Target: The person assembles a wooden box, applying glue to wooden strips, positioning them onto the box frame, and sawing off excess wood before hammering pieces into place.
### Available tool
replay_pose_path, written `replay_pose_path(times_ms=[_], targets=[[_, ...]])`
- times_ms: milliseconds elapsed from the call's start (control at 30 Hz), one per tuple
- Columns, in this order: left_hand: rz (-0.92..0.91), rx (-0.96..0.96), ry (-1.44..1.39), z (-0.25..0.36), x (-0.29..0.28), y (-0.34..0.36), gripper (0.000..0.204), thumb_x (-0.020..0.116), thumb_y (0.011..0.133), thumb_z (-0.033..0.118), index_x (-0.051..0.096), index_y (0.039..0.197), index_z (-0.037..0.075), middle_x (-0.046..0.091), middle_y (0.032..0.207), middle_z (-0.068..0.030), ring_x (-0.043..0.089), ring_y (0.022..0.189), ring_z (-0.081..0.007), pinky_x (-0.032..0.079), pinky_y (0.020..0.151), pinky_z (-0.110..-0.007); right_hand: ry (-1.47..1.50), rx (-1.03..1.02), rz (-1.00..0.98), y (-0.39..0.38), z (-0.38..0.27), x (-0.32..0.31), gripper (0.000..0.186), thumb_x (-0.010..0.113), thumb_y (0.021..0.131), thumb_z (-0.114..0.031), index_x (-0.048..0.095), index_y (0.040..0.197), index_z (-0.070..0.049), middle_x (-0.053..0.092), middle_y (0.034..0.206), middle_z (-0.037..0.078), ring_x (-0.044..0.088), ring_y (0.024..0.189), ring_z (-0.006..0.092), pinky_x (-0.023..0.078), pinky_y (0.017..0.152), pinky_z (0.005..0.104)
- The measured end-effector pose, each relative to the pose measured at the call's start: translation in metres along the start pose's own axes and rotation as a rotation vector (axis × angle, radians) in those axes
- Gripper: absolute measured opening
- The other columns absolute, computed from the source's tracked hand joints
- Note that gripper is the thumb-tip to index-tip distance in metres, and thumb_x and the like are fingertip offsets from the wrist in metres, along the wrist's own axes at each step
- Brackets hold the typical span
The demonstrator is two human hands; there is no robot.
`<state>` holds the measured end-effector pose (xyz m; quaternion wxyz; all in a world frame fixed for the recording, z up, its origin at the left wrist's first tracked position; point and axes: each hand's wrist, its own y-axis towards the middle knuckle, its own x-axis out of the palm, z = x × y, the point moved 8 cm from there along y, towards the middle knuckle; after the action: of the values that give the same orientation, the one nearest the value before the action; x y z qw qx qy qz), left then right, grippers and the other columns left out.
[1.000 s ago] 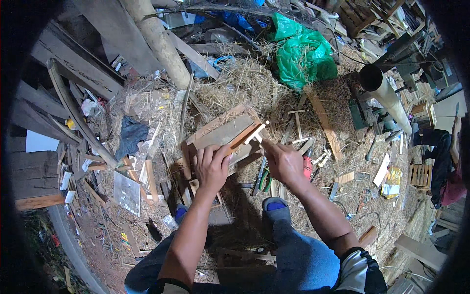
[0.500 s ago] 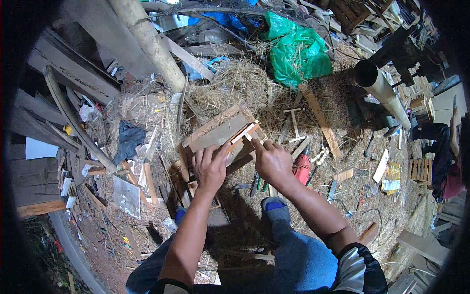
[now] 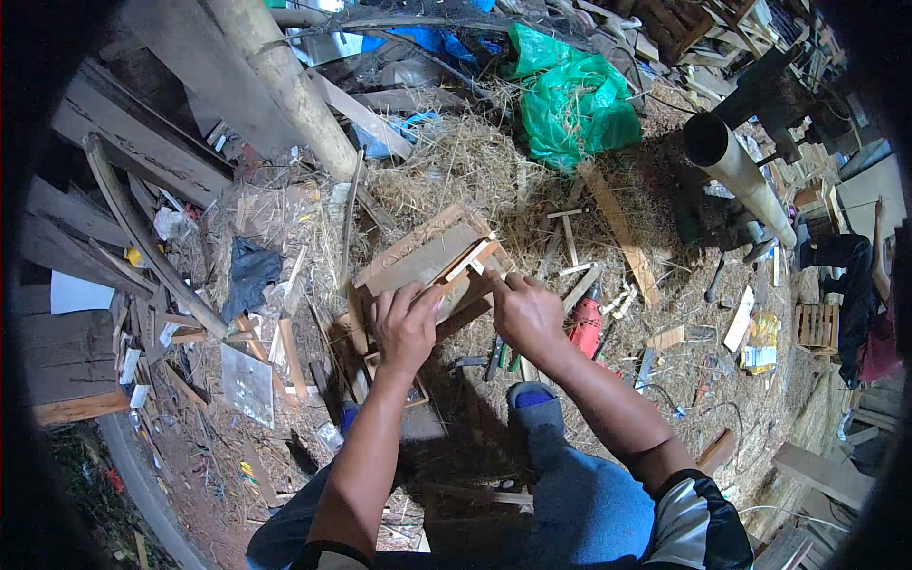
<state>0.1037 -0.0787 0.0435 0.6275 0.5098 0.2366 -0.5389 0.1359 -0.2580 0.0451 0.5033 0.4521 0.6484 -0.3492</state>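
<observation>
Between my hands is a small piece of pale wooden strip work (image 3: 464, 261), held over a block-like wooden bench (image 3: 427, 255) of thick boards. My left hand (image 3: 407, 328) is closed, its thumb and fingers pinching the near left end of the strip. My right hand (image 3: 527, 313) is also closed, with thumb and index finger at a short light stick (image 3: 477, 268) against the strip's right part. How the stick and strip join is too small to tell. Below the right hand, a red power tool (image 3: 584, 328) lies on the ground near green-handled hand tools (image 3: 496, 358).
Straw, offcuts and a T-shaped wooden piece (image 3: 567, 228) lie around the bench. A green plastic bag (image 3: 575, 100) lies beyond. A pole (image 3: 285, 90) stands at far left, a pale pipe (image 3: 746, 180) at right. Another person's dark-clothed legs (image 3: 841, 266) show at the right edge.
My hands stay nearly in place, with the strip and short stick tilted slightly differently. At the right edge, the other person's arm has shifted and shows more clearly.
</observation>
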Motion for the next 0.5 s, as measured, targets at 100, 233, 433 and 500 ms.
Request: replay_pose_path(times_ms=[100, 233, 433, 500], targets=[[-0.018, 0.004, 0.013, 0.0005, 0.0013, 0.0005, 0.031, 0.075, 0.082, 0.016, 0.076, 0.112, 0.020, 0.066, 0.107, -0.0016, 0.058, 0.098, -0.0261, 0.043, 0.083, -0.041, 0.007, 0.028, -0.019, 0.0005, -0.0002, 0.0007, 0.048, 0.061, 0.082, -0.013, 0.065, 0.130, -0.011, 0.069, 0.098, 0.012, 0.071, 0.087, 0.0295, 0.060, 0.064, 0.0433], [-0.059, 0.011, 0.049, 0.0037, 0.0020, 0.0028, 0.035, 0.074, 0.082, 0.015, 0.075, 0.116, 0.022, 0.065, 0.108, -0.0018, 0.057, 0.100, -0.0266, 0.043, 0.084, -0.041, 0.030, 0.032, -0.040, 0.0011, 0.0037, 0.0056, 0.050, 0.060, 0.083, -0.014, 0.063, 0.132, -0.010, 0.070, 0.102, 0.013, 0.071, 0.091, 0.0306, 0.061, 0.065, 0.0442], [-0.051, 0.003, 0.032, 0.0037, 0.0019, 0.0027, 0.035, 0.073, 0.082, 0.014, 0.075, 0.116, 0.022, 0.065, 0.108, -0.0019, 0.056, 0.098, -0.0272, 0.042, 0.085, -0.041, 0.032, 0.029, -0.058, 0.0022, 0.0037, 0.0063, 0.051, 0.059, 0.082, -0.014, 0.062, 0.133, -0.009, 0.070, 0.102, 0.014, 0.071, 0.091, 0.0320, 0.061, 0.066, 0.0446], [-0.052, 0.004, 0.039, 0.0046, 0.0024, 0.0028, 0.034, 0.072, 0.082, 0.014, 0.075, 0.116, 0.022, 0.065, 0.107, -0.0021, 0.055, 0.097, -0.0272, 0.042, 0.084, -0.041, 0.032, 0.031, -0.046, 0.0018, 0.0042, 0.0060, 0.051, 0.060, 0.081, -0.013, 0.063, 0.132, -0.009, 0.070, 0.101, 0.014, 0.071, 0.091, 0.0323, 0.061, 0.065, 0.0444]])
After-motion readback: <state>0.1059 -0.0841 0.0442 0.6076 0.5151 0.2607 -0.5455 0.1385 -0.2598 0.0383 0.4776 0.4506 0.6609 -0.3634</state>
